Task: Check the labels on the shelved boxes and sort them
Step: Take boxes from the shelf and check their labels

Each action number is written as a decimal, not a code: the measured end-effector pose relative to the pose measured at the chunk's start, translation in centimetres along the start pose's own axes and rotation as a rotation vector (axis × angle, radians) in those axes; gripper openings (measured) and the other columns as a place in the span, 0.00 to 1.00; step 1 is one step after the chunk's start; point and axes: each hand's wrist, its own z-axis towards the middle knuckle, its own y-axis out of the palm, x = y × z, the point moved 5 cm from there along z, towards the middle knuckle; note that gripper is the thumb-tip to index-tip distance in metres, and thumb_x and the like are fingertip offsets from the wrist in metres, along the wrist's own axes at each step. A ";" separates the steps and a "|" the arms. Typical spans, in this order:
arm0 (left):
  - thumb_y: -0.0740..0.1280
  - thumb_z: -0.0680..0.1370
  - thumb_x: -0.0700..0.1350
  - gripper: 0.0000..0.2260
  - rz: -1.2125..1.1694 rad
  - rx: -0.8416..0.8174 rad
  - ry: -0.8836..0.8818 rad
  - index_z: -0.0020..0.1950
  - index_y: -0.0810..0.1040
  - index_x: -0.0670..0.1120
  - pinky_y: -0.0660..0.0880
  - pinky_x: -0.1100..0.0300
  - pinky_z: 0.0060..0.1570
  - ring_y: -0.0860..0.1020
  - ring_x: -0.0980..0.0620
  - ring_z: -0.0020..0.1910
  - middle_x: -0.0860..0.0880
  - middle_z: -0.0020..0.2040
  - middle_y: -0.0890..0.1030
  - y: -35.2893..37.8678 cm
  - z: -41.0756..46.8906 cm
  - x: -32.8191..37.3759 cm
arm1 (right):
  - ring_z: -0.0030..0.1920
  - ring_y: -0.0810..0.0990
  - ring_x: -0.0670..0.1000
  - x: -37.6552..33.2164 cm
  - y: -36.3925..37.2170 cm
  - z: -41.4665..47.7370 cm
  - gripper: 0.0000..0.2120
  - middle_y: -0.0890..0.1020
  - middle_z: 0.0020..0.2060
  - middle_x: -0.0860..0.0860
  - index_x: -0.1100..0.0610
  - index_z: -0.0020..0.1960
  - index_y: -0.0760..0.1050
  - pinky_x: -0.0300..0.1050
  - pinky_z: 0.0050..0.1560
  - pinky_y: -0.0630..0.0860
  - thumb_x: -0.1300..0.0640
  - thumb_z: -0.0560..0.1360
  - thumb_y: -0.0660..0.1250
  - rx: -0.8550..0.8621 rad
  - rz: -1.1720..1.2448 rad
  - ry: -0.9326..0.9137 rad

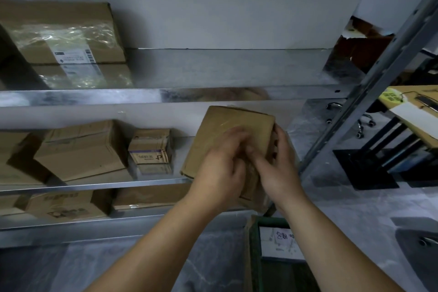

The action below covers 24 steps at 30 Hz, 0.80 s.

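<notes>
Head view: your left hand [220, 168] and right hand [277, 168] both grip a tilted brown cardboard box [234, 125], fingers curled round it, held near the right end of the metal shelves [94, 96]. More boxes [83, 149] sit shelved left.

no text legible; barcode label [75, 56] on wrapped box [64, 33], top of shelf [142, 96], print too blurred to read
</notes>
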 end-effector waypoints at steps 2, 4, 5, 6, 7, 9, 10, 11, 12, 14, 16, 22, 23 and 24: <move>0.63 0.76 0.41 0.26 -0.088 0.174 -0.054 0.74 0.77 0.54 0.76 0.64 0.67 0.78 0.62 0.67 0.60 0.67 0.80 -2.0 -0.1 -0.7 | 0.71 0.78 0.48 -0.6 -0.4 0.0 0.34 0.73 0.75 0.46 0.28 0.79 0.64 0.56 0.69 0.80 0.35 0.77 0.75 0.001 -0.003 0.001; 0.65 0.82 0.44 0.22 -0.063 0.346 -0.194 0.75 0.75 0.58 0.76 0.64 0.62 0.77 0.62 0.65 0.63 0.67 0.78 -4.4 0.0 -2.6 | 0.68 0.80 0.46 -0.8 -1.2 0.1 0.29 0.75 0.73 0.44 0.29 0.77 0.66 0.50 0.64 0.81 0.44 0.82 0.74 -0.006 0.034 0.033; 0.66 0.85 0.46 0.19 -0.059 0.373 -0.307 0.77 0.75 0.58 0.75 0.62 0.63 0.76 0.60 0.67 0.61 0.69 0.77 -5.3 0.1 -4.1 | 0.67 0.80 0.46 -0.9 -1.7 0.0 0.27 0.76 0.72 0.44 0.31 0.76 0.66 0.45 0.58 0.82 0.47 0.83 0.73 -0.005 0.045 0.051; 0.66 0.87 0.48 0.18 -0.093 0.347 -0.437 0.77 0.75 0.57 0.74 0.57 0.67 0.75 0.57 0.69 0.59 0.71 0.76 -5.8 0.2 -5.7 | 0.64 0.81 0.45 -0.9 -2.3 0.0 0.26 0.76 0.70 0.44 0.33 0.76 0.67 0.41 0.52 0.81 0.49 0.84 0.72 0.006 0.045 0.071; 0.65 0.87 0.52 0.16 -0.170 0.287 -0.553 0.76 0.76 0.56 0.74 0.50 0.71 0.76 0.53 0.71 0.56 0.72 0.78 -5.8 0.0 -7.1 | 0.62 0.82 0.45 -0.8 -2.7 -0.1 0.24 0.77 0.69 0.44 0.35 0.76 0.67 0.37 0.46 0.81 0.50 0.85 0.71 0.023 0.048 0.095; 0.61 0.88 0.58 0.14 -0.380 0.121 -0.684 0.69 0.81 0.56 0.76 0.43 0.71 0.81 0.48 0.67 0.54 0.66 0.85 -4.5 -0.8 -8.1 | 0.58 0.82 0.45 -0.6 -3.1 -0.2 0.21 0.77 0.67 0.45 0.39 0.74 0.67 0.35 0.41 0.80 0.52 0.85 0.70 0.057 0.055 0.128; 0.59 0.88 0.59 0.15 -0.447 0.053 -0.687 0.66 0.83 0.57 0.79 0.45 0.67 0.83 0.49 0.65 0.56 0.62 0.87 -3.7 -1.3 -7.9 | 0.57 0.82 0.45 -0.7 -3.1 -0.3 0.20 0.78 0.66 0.46 0.39 0.72 0.67 0.38 0.43 0.80 0.52 0.85 0.70 0.068 0.056 0.131; 0.59 0.88 0.59 0.15 -0.475 0.021 -0.658 0.64 0.84 0.58 0.80 0.48 0.64 0.84 0.51 0.64 0.58 0.60 0.87 -3.0 -1.7 -7.6 | 0.57 0.82 0.46 -0.8 -2.9 -0.3 0.19 0.78 0.65 0.46 0.40 0.71 0.67 0.42 0.46 0.80 0.52 0.85 0.70 0.077 0.057 0.130; 0.60 0.88 0.59 0.14 -0.472 0.027 -0.619 0.64 0.84 0.60 0.81 0.50 0.64 0.84 0.53 0.64 0.59 0.60 0.87 -2.5 -1.8 -7.2 | 0.57 0.82 0.46 -0.8 -2.9 -0.2 0.19 0.79 0.64 0.46 0.40 0.71 0.68 0.44 0.48 0.79 0.52 0.85 0.70 0.087 0.057 0.130; 0.63 0.87 0.59 0.13 -0.450 0.060 -0.558 0.66 0.84 0.63 0.79 0.49 0.68 0.82 0.57 0.66 0.60 0.64 0.86 -2.3 -1.9 -6.8 | 0.57 0.82 0.45 -0.9 -3.0 0.1 0.18 0.79 0.62 0.45 0.41 0.70 0.69 0.44 0.48 0.79 0.53 0.85 0.70 0.093 0.061 0.125; 0.64 0.86 0.58 0.16 -0.427 0.084 -0.514 0.73 0.81 0.60 0.77 0.50 0.73 0.80 0.60 0.68 0.60 0.67 0.84 -2.7 -1.9 -6.4 | 0.57 0.82 0.45 -1.5 -3.1 0.4 0.16 0.80 0.61 0.43 0.43 0.70 0.70 0.44 0.47 0.79 0.53 0.86 0.69 0.088 0.065 0.097; 0.67 0.86 0.50 0.19 -0.301 0.162 -0.413 0.78 0.77 0.54 0.71 0.53 0.78 0.76 0.67 0.70 0.57 0.73 0.80 -4.0 -1.9 -4.6 | 0.58 0.83 0.42 -2.0 -2.3 0.4 0.14 0.82 0.60 0.40 0.39 0.68 0.73 0.41 0.49 0.77 0.49 0.85 0.70 0.056 0.010 0.097; 0.68 0.86 0.49 0.20 -0.274 0.156 -0.403 0.79 0.76 0.54 0.72 0.53 0.78 0.76 0.67 0.70 0.58 0.73 0.80 -3.8 -2.0 -4.4 | 0.57 0.83 0.40 -2.1 -2.1 0.2 0.13 0.83 0.59 0.37 0.37 0.66 0.74 0.39 0.49 0.77 0.47 0.84 0.71 0.049 0.005 0.103; 0.69 0.85 0.51 0.22 -0.244 0.145 -0.392 0.80 0.75 0.55 0.72 0.53 0.77 0.75 0.66 0.71 0.58 0.75 0.78 -3.4 -2.2 -4.3 | 0.55 0.83 0.37 -2.2 -1.9 0.1 0.13 0.83 0.57 0.36 0.35 0.64 0.74 0.38 0.49 0.77 0.43 0.82 0.73 0.043 0.000 0.104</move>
